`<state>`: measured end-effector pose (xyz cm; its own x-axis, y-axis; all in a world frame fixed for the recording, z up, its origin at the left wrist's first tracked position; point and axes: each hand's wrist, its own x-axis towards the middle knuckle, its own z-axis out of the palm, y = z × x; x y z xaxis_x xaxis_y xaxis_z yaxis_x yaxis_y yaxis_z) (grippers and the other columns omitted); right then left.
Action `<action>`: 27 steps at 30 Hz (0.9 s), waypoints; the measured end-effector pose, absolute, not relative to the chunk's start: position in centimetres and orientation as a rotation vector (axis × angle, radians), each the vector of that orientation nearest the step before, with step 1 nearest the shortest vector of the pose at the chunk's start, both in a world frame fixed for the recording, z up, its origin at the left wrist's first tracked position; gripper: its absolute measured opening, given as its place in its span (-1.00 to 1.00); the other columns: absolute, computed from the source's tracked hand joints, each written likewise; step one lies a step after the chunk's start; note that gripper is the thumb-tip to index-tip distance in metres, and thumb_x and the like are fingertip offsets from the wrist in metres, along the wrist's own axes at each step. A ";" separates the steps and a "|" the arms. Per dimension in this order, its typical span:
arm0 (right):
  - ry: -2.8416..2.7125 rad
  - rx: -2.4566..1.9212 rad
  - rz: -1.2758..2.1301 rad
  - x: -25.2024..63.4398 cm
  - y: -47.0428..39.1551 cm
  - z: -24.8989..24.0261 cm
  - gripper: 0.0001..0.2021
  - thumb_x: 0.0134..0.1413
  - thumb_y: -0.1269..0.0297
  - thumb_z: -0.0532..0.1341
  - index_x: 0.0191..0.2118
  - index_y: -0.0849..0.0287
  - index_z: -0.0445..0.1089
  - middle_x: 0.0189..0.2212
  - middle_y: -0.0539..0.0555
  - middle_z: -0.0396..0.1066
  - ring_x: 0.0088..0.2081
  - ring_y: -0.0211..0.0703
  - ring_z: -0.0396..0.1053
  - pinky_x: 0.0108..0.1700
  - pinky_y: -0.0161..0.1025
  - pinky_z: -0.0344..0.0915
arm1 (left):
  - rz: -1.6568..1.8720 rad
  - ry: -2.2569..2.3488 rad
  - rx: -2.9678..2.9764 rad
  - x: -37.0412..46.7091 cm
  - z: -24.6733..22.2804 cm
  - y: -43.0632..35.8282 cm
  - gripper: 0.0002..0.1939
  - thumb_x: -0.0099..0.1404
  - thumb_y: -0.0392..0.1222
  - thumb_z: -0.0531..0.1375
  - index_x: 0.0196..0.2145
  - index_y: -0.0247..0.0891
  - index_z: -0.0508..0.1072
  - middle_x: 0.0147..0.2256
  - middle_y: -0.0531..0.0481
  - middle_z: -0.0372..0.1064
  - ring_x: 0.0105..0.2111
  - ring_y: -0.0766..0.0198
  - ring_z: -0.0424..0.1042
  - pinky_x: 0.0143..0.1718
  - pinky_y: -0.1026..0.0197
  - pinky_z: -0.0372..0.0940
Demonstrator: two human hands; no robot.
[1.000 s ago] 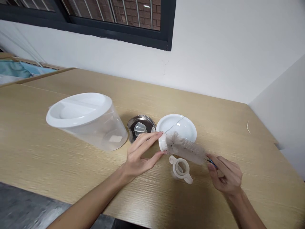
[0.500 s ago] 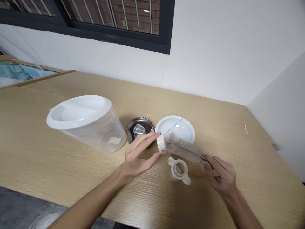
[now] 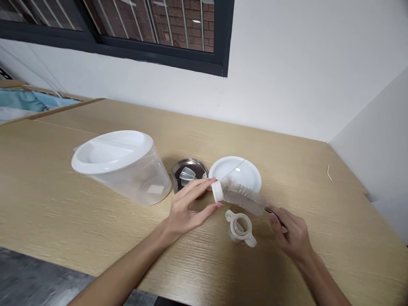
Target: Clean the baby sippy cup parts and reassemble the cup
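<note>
My left hand (image 3: 188,206) pinches a small white cap (image 3: 217,191) between thumb and fingers, holding it above the table. Pressed up against the cap's open side is the tip of a bottle brush (image 3: 244,197) with greyish-white bristles. My right hand (image 3: 293,231) is closed on the brush's thin dark handle. Just below the brush, a small clear bottle with a two-handled white ring (image 3: 241,227) stands on the table. Behind my left fingers lies a kidney-shaped metal tray (image 3: 175,172) with clear plastic pieces (image 3: 187,174) in it. A white bowl (image 3: 251,172) sits behind the brush.
A large translucent container with a white lid (image 3: 114,148) stands on the left of the wooden table (image 3: 287,148). A short white strip (image 3: 329,172) lies at the far right. Behind the table are a white wall and a dark-framed window (image 3: 159,55).
The right hand and the brush have shifted slightly left, the bristles pushed closer to the cap. The left hand keeps its hold on the cap. The view has tilted a little.
</note>
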<state>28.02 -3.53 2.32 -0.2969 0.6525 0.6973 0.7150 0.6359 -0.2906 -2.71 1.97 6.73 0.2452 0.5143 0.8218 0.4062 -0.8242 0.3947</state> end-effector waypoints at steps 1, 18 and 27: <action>-2.020 -1.068 -0.095 28.0 -3.5 2.4 -0.76 0.32 0.48 0.12 0.02 0.27 0.44 -0.35 0.09 0.53 -0.46 -0.31 0.43 -0.42 -0.36 0.33 | 1.645 0.895 2.375 -2.7 6.7 2.0 -0.47 0.21 -0.30 0.41 0.13 -0.25 0.47 -0.07 -0.18 0.56 -0.11 0.14 0.57 -0.09 0.11 0.51; -1.989 -1.027 -0.246 29.0 -3.4 2.9 -0.74 0.24 0.54 0.19 0.03 0.29 0.42 -0.46 0.00 0.40 -0.54 -0.37 0.27 -0.48 -0.37 0.21 | 1.744 1.025 2.253 -2.7 6.2 2.5 -0.46 0.20 -0.26 0.42 0.14 -0.20 0.49 -0.04 -0.16 0.56 -0.12 0.16 0.56 -0.08 0.10 0.50; -1.966 -0.985 -0.233 28.6 -3.7 3.1 -0.76 0.22 0.53 0.20 -0.01 0.32 0.43 -0.35 0.11 0.49 -0.43 -0.29 0.41 -0.41 -0.36 0.31 | 1.724 0.946 2.303 -2.5 5.9 2.2 -0.41 0.16 -0.37 0.41 0.16 -0.21 0.48 -0.04 -0.14 0.54 -0.09 0.14 0.55 -0.04 0.09 0.48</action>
